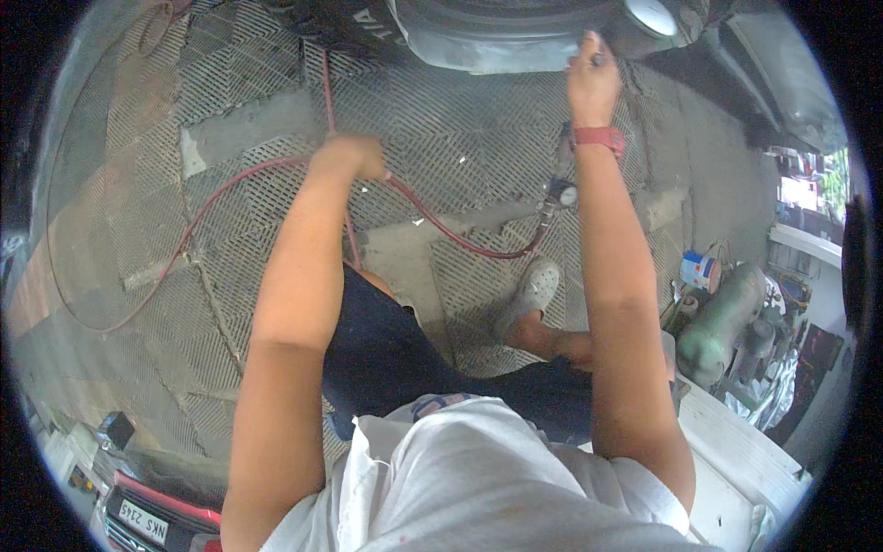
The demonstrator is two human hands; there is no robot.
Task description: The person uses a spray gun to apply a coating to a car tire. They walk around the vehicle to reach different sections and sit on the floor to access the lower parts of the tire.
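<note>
My left hand (349,158), slightly blurred, is closed around a red hose (487,252) above the floor. From there the hose curves right to a tire inflator with a round dial gauge (569,196), which hangs or rests beside my right forearm. Reaching far forward, my right hand (593,87) has its fingers drawn together at the wheel's edge. A small dark thing (598,60) shows among those fingers, too small to name. Above it are a pale round disc (651,17) and the black tire (368,17) with raised letters.
Slatted grey mats (414,110) cover much of the concrete floor. My foot in a grey clog (536,285) stands below the gauge. At right are a green tank (722,327), a white-and-blue bucket (701,271) and clutter. A red vehicle (175,501) is at lower left.
</note>
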